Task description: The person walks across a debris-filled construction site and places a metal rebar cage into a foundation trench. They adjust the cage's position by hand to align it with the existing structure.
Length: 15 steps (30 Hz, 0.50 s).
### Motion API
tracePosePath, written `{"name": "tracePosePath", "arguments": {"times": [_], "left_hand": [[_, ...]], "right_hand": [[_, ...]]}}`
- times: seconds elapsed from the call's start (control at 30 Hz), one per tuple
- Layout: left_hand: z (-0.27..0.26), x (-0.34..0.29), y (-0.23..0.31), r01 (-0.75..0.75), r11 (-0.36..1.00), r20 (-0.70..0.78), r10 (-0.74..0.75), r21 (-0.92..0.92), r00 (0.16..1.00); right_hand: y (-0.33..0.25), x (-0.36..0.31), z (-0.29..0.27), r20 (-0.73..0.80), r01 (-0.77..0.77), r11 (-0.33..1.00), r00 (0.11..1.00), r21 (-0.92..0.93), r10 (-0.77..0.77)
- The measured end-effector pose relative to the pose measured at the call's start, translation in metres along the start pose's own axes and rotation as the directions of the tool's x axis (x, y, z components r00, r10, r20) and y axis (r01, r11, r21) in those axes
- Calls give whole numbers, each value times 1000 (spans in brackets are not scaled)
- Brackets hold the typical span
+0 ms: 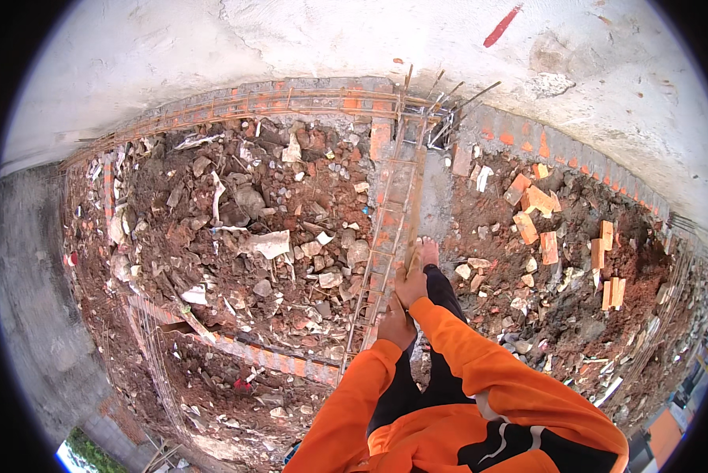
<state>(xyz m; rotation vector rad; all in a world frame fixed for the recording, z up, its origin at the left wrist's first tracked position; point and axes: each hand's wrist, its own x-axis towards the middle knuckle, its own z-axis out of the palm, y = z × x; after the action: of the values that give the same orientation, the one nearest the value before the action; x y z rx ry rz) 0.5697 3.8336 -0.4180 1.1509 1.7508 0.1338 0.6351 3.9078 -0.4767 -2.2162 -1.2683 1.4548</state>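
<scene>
My right hand (410,285) is closed round a long narrow wooden board (418,185). Just below it, my left hand (397,326) is closed at the board's near end; its fingertips are partly hidden. The board stretches away from me, on edge, along the right side of a rusty rebar cage (389,206). That cage lies along a low brick wall (381,142) topped with mortar. My bare foot (429,251) is just right of the board, on the grey concrete strip (435,197).
Broken rubble and soil (251,205) fill the ground left of the wall. Loose orange bricks (538,199) lie to the right. Bare rebar ends (448,94) stick up at the far corner, before a white wall (330,35). Another rebar cage (235,105) runs along the far left side.
</scene>
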Motion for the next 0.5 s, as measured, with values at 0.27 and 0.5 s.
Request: {"name": "tracePosePath", "arguments": {"times": [0.27,0.5], "left_hand": [[39,-1,-25,79,996,91,-75,-39,993],[19,4,-67,37,992,64,-45,117,997]], "right_hand": [[54,5,16,44,84,993,996,-86,-80],[32,-5,53,-27,37,998,999,-56,-39]]}}
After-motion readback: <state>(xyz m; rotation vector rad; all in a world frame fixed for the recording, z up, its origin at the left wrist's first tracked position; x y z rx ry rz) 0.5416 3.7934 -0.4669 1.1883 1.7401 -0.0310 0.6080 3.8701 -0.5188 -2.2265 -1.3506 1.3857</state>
